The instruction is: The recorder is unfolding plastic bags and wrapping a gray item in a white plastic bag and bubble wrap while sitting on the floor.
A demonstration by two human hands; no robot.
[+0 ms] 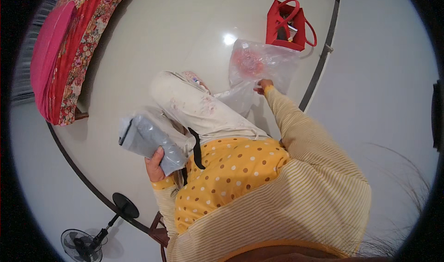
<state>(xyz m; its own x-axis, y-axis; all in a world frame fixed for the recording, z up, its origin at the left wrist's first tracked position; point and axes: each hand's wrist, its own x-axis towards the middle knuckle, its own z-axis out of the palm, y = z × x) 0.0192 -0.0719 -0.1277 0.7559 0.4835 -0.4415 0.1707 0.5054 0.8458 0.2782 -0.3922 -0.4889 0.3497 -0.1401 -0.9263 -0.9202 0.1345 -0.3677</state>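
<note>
My left hand point(156, 165) is closed round a folded grey cloth point(145, 135) in clear plastic wrapping, held above my lap at the left. A dark edge runs along the far end of that packet. Farther off to the right, my right hand point(263, 86) reaches out with its fingers closed on the near edge of a large clear plastic bag point(283, 65). The bag lies spread on the floor, and a reddish patch shows through it. What makes that patch cannot be made out. Some of my right fingers are hidden.
A red tote bag point(273, 24) with things inside stands just beyond the plastic bag, near the right wall point(370, 67). At the far left is a bed point(88, 44) with floral cover and pink pillow point(52, 58). A standing fan point(85, 246) is at the lower left.
</note>
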